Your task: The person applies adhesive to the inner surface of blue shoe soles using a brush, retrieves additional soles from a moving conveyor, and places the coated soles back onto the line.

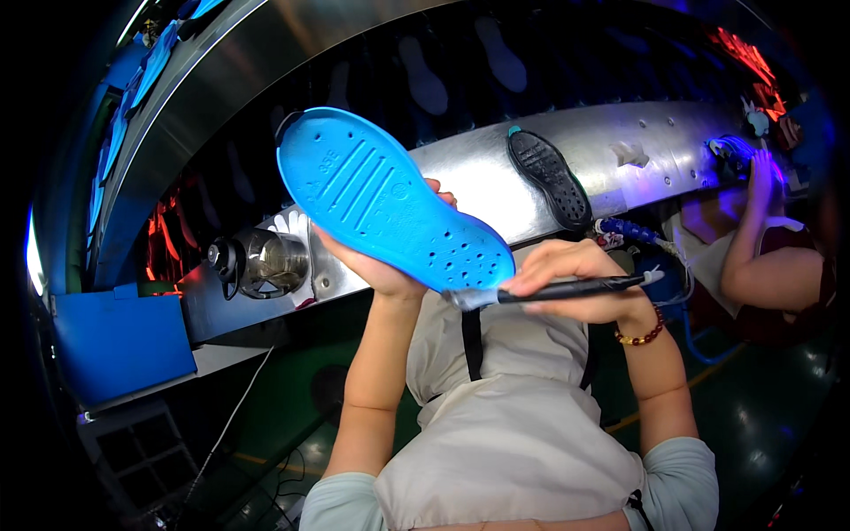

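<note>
A blue shoe sole (381,190) with raised bars and many small holes is held up, tilted, over the bench's near edge. My left hand (382,267) grips it from beneath, its fingertips showing past the far edge. In my right hand (575,276) is a brush with a black handle (575,288). Its pale bristles (471,298) are at the sole's lower right end and seem to touch the rim. A black insole-shaped piece (551,177) with holes and a green tip lies on the metal bench (469,177), beyond my right hand.
On the left stand a glass jug with a dark lid (273,263) and a white glove (290,223). Sole shapes (423,78) lie on the dark belt behind the bench. At the right a co-worker's arm (748,234) reaches over the bench. A blue panel (124,341) is at lower left.
</note>
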A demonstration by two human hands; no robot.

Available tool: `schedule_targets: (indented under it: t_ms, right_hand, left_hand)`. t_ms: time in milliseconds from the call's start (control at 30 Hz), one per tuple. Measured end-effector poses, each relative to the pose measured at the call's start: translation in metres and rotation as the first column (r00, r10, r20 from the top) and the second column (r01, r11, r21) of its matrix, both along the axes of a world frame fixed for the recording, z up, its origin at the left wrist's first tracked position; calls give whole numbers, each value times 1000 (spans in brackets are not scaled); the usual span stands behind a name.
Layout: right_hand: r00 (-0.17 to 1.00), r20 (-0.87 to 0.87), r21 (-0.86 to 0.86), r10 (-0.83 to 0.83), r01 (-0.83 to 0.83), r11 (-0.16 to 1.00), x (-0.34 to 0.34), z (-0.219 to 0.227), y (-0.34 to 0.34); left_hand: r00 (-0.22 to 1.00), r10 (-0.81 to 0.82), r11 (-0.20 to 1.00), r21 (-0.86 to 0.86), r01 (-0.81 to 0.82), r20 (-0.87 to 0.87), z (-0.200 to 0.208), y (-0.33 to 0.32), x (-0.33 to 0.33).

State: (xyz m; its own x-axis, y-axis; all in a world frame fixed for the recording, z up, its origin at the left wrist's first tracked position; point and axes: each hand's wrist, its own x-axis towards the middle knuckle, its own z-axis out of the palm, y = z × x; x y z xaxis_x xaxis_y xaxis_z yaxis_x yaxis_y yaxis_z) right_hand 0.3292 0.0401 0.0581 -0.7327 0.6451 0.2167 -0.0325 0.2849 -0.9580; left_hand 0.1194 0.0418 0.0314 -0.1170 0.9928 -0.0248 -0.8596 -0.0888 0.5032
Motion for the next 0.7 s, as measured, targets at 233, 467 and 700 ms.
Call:
schedule_targets:
  t_ms: [233, 467, 700]
  right_hand:
    - [990, -27, -203, -137, 129, 971, 5, -10, 0]
    - [937, -282, -561, -207, 14, 828, 8, -31, 2]
    - [978, -68, -647, -195, 106, 755, -7, -7, -23]
  left_hand:
    - [997, 19, 995, -98, -26, -70, 8, 4, 1]
    - [985, -156, 979, -118, 164, 72, 15, 1, 6]
    - [916, -382, 909, -126, 397, 125, -38, -31, 4]
